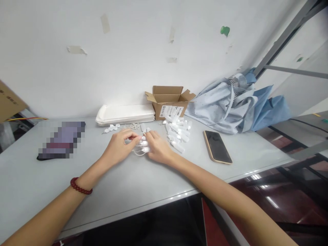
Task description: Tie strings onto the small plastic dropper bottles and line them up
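Pinching small white pieces (144, 145) with left hand (118, 147) and right hand (159, 149), fingers (131, 136) closed on them, we seem mid-joining; any next move needs a fine, steady grip.

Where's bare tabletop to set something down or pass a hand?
Free: table along its near edge; between blurred dark item and left hand; right of phone. Crowded: white pieces from right hand to cardboard box; blue cloth behind phone.

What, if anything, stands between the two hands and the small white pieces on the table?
Nothing visible does. The left hand and the right hand both hold the small white pieces between their fingertips. The pile of white tubes lies beside the right hand, not in the way.
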### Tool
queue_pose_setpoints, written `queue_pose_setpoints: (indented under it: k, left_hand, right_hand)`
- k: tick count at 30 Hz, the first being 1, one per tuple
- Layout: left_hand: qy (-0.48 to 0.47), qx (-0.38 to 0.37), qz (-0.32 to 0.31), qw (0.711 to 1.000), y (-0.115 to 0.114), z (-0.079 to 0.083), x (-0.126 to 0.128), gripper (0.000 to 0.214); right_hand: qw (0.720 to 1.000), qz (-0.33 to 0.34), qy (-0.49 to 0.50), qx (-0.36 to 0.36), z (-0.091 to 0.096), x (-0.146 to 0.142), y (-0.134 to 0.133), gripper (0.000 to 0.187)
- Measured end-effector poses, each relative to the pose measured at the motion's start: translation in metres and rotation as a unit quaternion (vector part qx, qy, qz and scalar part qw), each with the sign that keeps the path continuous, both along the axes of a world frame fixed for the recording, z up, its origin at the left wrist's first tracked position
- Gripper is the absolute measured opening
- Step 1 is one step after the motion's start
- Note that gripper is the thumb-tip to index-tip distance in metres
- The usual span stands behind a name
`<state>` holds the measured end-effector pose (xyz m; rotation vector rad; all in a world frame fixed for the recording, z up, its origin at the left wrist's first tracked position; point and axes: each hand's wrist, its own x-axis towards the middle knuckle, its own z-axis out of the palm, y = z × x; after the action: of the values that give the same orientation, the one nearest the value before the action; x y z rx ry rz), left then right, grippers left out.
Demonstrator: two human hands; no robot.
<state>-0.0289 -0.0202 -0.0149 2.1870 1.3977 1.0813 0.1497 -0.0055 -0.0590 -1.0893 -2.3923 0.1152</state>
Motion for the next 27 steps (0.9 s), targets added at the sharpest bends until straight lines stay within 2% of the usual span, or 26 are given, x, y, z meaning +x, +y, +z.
queue_pose_setpoints:
  k: [8, 15, 23, 27]
  left_hand:
    - [-0.014, -0.023, 0.018, 0.999, -0.003, 0.004, 0.002, 0.024]
    - [-0.043, -0.023, 0.061, 0.997, 0.000, 0.010, -0.004, 0.024]
    - [-0.011, -0.079, -0.007, 0.997, 0.000, -0.002, -0.002, 0.022]
    - [-0.003, -0.069, -0.001, 0.998, -0.001, -0.006, 0.000, 0.021]
  right_hand:
    - [0.999, -0.005, -0.031, 0.008, 0.012, 0.005, 0.004, 0.044]
    - [0.999, -0.030, -0.010, 0.000, 0.009, 0.019, 0.014, 0.050]
    - [0.999, -0.014, 0.042, -0.030, 0.009, 0.017, 0.006, 0.050]
    - [0.998, -0.013, 0.040, -0.037, 0.010, 0.016, 0.004, 0.050]
